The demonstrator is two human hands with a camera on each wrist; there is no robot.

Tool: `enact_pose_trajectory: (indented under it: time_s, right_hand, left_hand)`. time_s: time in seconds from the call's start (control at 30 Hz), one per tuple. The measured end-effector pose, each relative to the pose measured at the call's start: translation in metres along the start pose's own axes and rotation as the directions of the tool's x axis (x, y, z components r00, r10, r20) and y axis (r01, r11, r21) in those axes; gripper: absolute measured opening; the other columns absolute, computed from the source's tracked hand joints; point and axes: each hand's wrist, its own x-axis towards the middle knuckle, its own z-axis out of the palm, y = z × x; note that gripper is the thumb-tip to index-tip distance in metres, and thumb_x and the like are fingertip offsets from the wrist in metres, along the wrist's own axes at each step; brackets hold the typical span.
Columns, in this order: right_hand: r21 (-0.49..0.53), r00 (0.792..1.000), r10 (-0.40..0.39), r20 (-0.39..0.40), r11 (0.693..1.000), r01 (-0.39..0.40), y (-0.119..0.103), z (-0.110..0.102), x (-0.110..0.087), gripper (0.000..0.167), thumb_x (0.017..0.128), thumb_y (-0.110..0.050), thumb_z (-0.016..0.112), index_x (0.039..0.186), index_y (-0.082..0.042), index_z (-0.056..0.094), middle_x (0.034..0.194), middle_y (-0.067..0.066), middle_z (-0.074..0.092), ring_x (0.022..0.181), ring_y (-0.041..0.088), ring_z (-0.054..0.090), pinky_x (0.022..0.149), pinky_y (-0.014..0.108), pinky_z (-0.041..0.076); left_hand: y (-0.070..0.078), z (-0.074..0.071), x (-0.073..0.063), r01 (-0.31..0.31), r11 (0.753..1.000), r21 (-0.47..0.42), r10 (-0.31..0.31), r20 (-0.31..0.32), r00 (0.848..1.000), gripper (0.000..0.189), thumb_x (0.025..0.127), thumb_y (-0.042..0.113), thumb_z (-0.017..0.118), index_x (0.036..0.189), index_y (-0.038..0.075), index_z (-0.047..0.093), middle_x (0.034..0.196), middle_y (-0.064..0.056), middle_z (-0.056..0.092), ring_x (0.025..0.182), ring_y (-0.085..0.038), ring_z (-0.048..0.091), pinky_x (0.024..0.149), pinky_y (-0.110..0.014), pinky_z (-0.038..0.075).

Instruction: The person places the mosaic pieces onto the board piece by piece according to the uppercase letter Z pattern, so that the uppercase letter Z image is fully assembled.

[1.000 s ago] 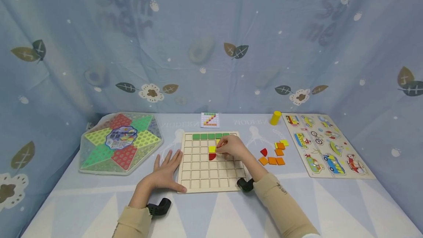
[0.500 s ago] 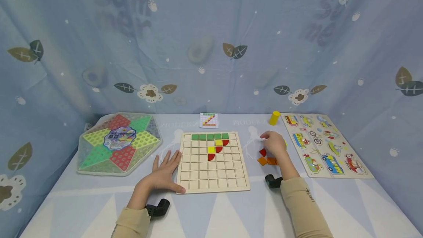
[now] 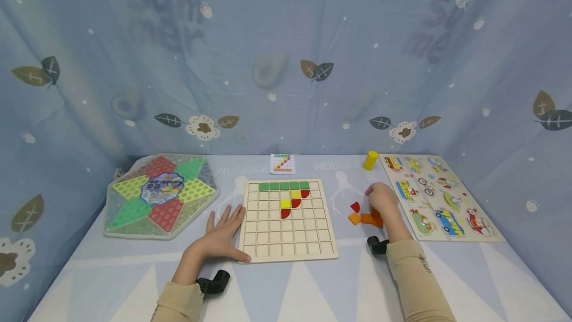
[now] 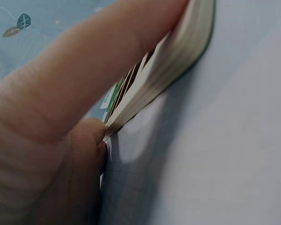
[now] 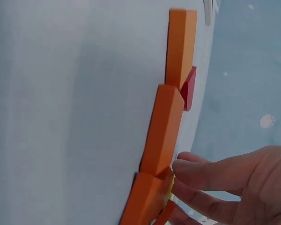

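Note:
My left hand [image 3: 221, 237] lies spread at the left edge of a wooden grid board [image 3: 313, 251], its thumb on the near corner. On the board sit a row of green tiles [image 3: 284, 185], two yellow square tiles [image 3: 285, 203] and several red quarter-round tiles [image 3: 296, 203] stepping down diagonally. My right hand [image 3: 383, 198] is over the loose tiles right of the board. In the right wrist view its fingertips are right at a yellow tile [image 5: 170, 190], behind orange tiles [image 5: 163, 131]; I cannot tell whether they grip it. A loose red quarter-round [image 3: 355, 207] lies left of the hand.
A small pattern card [image 3: 282, 164] stands behind the board. A yellow cylinder [image 3: 370, 160] is at the back right, beside a vehicle picture puzzle [image 3: 440, 198]. A hexagonal box [image 3: 125, 225] sits at the left. A blue curtain [image 3: 286, 53] hangs behind the table.
My right hand has left the board and moved right to the loose tiles, then slightly further right. Red quarter-rounds it covered now show on the board. The left hand stays in place.

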Motion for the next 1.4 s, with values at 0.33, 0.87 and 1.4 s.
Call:
enact_pose_trajectory:
  time_s: [0.33, 0.87, 1.4]
  right_hand:
    - [0.067, 0.997, 0.063, 0.035, 0.996, -0.065, 0.001, -0.005, -0.009, 0.021, 0.09, -0.004, 0.048, 0.106, 0.001, 0.061, 0.098, 0.02, 0.056, 0.079, 0.028, 0.052, 0.064, 0.032, 0.045]
    - [0.024, 0.996, 0.003, 0.085, 1.0, -0.005, 0.004, -0.013, -0.015, 0.02, 0.089, -0.002, 0.049, 0.105, 0.004, 0.059, 0.102, 0.022, 0.055, 0.082, 0.031, 0.05, 0.064, 0.032, 0.046]
    - [0.447, 0.969, -0.209, 0.135, 0.885, 0.129, -0.079, 0.021, -0.018, 0.027, 0.076, -0.012, 0.075, 0.096, -0.002, 0.061, 0.075, 0.007, 0.064, 0.072, 0.026, 0.064, 0.07, 0.036, 0.054]
  left_hand:
    - [0.001, -0.001, 0.0, 0.003, 1.0, -0.014, -0.003, -0.003, 1.0, 0.126, 0.057, 0.056, 0.08, 0.147, -0.001, 0.012, 0.154, -0.019, 0.007, 0.139, -0.042, -0.005, 0.102, -0.064, -0.013]
    - [-0.001, 0.001, 0.001, 0.009, 1.0, 0.006, -0.009, 0.0, 1.0, 0.127, 0.057, 0.058, 0.078, 0.147, 0.0, 0.011, 0.154, -0.018, 0.007, 0.139, -0.04, -0.005, 0.102, -0.063, -0.013]
    - [0.0, 0.0, 0.0, 0.007, 1.0, 0.0, -0.007, 0.007, 1.0, 0.126, 0.058, 0.056, 0.079, 0.147, -0.001, 0.011, 0.154, -0.018, 0.007, 0.139, -0.041, -0.004, 0.102, -0.063, -0.013]
